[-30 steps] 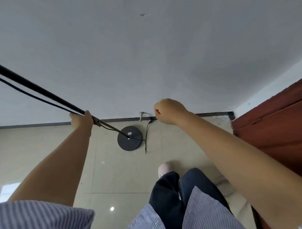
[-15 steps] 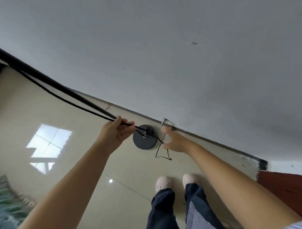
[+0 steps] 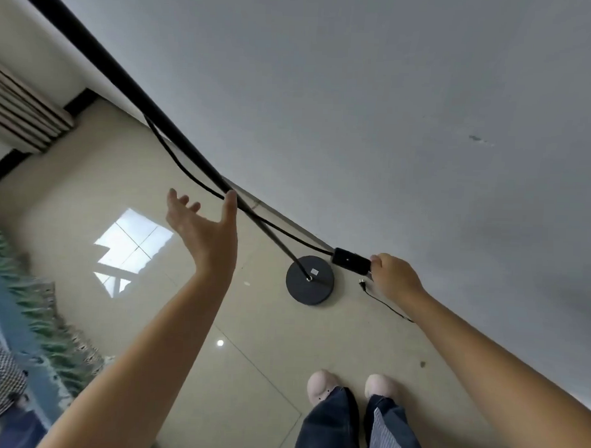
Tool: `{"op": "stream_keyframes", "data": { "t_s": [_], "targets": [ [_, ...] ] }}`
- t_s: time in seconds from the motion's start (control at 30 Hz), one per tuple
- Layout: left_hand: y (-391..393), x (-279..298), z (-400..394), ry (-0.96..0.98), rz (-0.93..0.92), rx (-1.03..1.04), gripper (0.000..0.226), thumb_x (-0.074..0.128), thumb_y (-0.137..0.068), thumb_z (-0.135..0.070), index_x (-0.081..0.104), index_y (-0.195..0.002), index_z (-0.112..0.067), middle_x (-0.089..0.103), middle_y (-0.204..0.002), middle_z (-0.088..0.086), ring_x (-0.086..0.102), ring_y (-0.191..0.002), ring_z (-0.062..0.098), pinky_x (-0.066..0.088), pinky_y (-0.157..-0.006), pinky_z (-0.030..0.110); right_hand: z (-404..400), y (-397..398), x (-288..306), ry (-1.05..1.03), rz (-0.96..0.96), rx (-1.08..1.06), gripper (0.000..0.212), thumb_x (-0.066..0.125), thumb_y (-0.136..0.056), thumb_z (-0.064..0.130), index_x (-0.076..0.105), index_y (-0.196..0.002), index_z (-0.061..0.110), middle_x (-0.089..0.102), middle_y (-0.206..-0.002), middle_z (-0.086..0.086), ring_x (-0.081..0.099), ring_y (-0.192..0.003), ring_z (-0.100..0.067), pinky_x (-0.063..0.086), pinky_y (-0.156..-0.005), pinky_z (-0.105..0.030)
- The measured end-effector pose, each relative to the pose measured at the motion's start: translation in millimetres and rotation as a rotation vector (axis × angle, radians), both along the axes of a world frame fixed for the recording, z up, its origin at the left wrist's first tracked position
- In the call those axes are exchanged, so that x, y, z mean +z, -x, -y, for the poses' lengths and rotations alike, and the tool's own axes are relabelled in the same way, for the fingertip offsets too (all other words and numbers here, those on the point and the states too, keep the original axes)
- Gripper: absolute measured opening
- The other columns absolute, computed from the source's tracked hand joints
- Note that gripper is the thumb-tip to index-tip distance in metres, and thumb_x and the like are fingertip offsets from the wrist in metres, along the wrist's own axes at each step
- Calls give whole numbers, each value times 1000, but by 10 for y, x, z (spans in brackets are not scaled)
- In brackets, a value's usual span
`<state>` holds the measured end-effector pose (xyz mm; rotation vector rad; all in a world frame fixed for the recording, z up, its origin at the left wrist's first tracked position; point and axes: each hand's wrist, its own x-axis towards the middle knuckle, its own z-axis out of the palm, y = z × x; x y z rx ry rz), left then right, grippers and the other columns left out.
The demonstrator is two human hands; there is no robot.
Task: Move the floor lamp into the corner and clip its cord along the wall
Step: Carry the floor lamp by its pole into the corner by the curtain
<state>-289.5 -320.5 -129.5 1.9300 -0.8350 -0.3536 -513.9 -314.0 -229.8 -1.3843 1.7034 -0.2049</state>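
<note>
Floor lamp: round base (image 3: 310,280) set on the tiled floor (image 3: 248,373) at frame centre, just beside the wall (image 3: 392,110); pole (image 3: 131,87) running to the upper left. Cord (image 3: 188,175) slung under the pole, ending in an inline box (image 3: 351,260) right of the base. Right hand (image 3: 394,277): grip closed on the box end. Left hand (image 3: 203,230): grip wide, thumb at the pole, nearer the pole. Plug (image 3: 363,284) lying below the box. Lamp head cut off; clips not made out.

One floor lamp (image 3: 309,284), one cord (image 3: 188,173), one adapter box (image 3: 351,260), one plug (image 3: 362,284), two hands, two shoes, one rug (image 3: 33,315).
</note>
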Motion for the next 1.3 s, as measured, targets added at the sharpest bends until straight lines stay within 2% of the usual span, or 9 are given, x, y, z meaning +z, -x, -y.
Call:
{"op": "stream_keyframes", "data": {
  "t_s": [0.13, 0.27, 0.37, 0.6, 0.7, 0.77, 0.93, 1.1, 1.3],
  "targets": [
    [-182, 384, 475, 79, 125, -33, 61, 62, -88, -30, 33, -134, -1, 46, -128, 12, 47, -114, 23, 41, -102, 34, 233, -362, 293, 93, -200, 103, 14, 37, -89, 5, 46, -100, 6, 52, -80, -11, 43, -69, -26, 29, -53, -26],
    [-334, 526, 762, 111, 257, -77, 20, 56, -90, -31, 55, -91, -11, 51, -78, -7, 49, -77, 11, 39, -71, 19, 467, -808, 521, 230, -247, 262, 31, 37, -89, 9, 46, -118, 3, 53, -115, -19, 53, -96, -35, 34, -69, -32],
    [-504, 494, 866, 10, 205, -126, 33, 47, -90, -24, 45, -58, -21, 52, -57, -8, 47, -50, 7, 38, -50, 19, 654, -1105, 596, 290, -138, 360, 35, 37, -89, 15, 49, -120, 3, 51, -122, -18, 52, -106, -35, 42, -78, -36],
    [-1109, 555, 1067, -103, -4, -186, 42, 47, -84, -19, 53, -43, -24, 62, -32, -18, 62, -53, 11, 48, -44, 18, 1223, -1887, 463, 203, 62, 554, 35, 37, -86, 5, 52, -118, 3, 52, -124, -13, 52, -107, -32, 47, -88, -41],
    [-1299, 590, 1102, -177, -18, -180, 40, 50, -88, -24, 53, -48, -21, 65, -36, -14, 63, -51, 7, 47, -45, 18, 1405, -2233, 387, 180, 108, 714, 16, 42, -82, 5, 57, -86, 9, 51, -99, -8, 49, -90, -26, 44, -78, -38],
    [-1416, 599, 1099, -205, 13, -152, 40, 51, -85, -32, 50, -50, -11, 65, -49, -5, 59, -54, 19, 47, -54, 25, 1497, -2443, 333, 201, 119, 785, 32, 45, -80, 6, 34, -53, 17, 39, -69, 0, 43, -80, -24, 37, -68, -34],
    [-1726, 620, 1016, -235, 114, -54, 34, 49, -86, -25, 52, -57, -8, 65, -66, 18, 56, -56, 23, 53, -58, 40, 1533, -2907, 151, 194, 180, 801, 41, 46, -86, 14, 26, -52, 24, 36, -55, 4, 42, -60, -23, 28, -49, -29],
    [-2266, 609, 966, -148, -48, 45, 30, 46, -86, -11, 54, -57, -10, 62, -55, -1, 57, -52, 10, 48, -54, 26, 1526, -3470, 135, 143, 158, 856, 42, 44, -89, 22, 29, -50, 23, 38, -53, 5, 35, -47, -13, 26, -46, -27],
    [-3136, 403, 931, 7, -230, 166, 38, 41, -80, -1, 40, -44, -14, 52, -39, 1, 49, -30, 2, 37, -41, 18, 1429, -4275, 79, 143, 69, 855, 41, 44, -88, 18, 31, -50, 21, 39, -53, 3, 41, -55, -21, 27, -45, -28]
  ]
}}
